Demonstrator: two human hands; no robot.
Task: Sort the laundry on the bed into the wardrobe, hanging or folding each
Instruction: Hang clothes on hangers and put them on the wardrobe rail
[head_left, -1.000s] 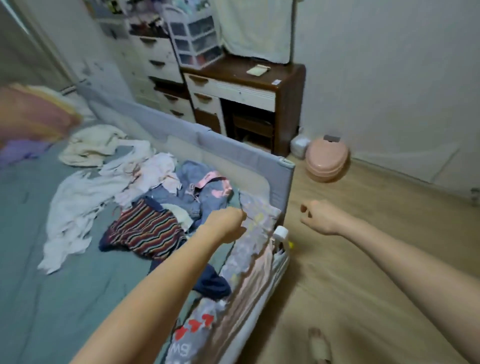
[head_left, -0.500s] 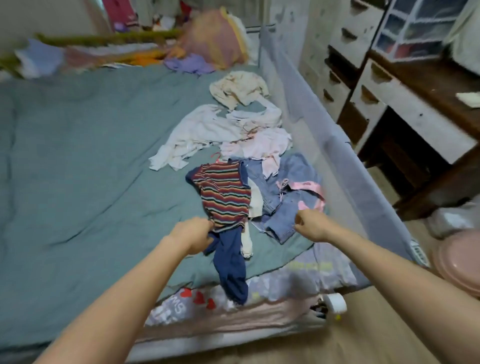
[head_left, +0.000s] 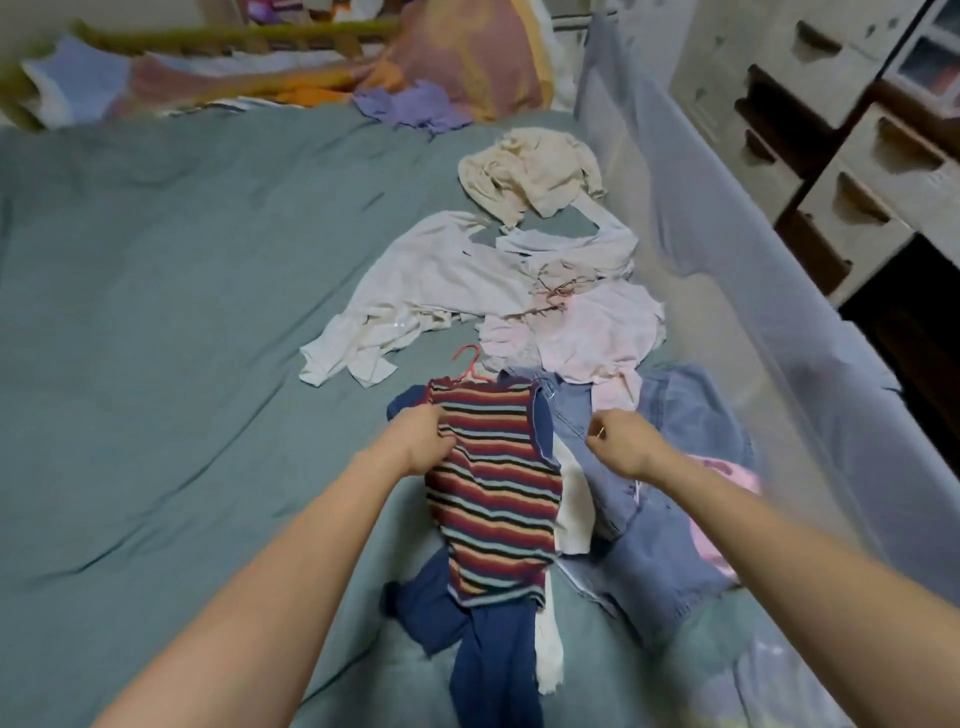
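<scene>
our left hand (head_left: 423, 439) pinches the striped top (head_left: 493, 493); right hand (head_left: 621, 441) at 3 o'clock, fingers curled over the denim (head_left: 670, 561), grip unclear.

— Can you read any words or numbers here?

— No. Nothing here can be read.

— What about the clothes on the bed?

— The striped top (head_left: 493, 499) at 6 o'clock only has colored lines, no letters. The denim piece (head_left: 670, 525) at 4 o'clock shows no tag I can read.

— And the drawers?

— The drawers (head_left: 852, 171) at 2 o'clock have marks on the front, but they are too blurry to tell if they are letters.

— Anything on the pillow?

— The pink pillow (head_left: 467, 57) at 12 o'clock has a pale shape on it. It is a smear, not a word.
</scene>
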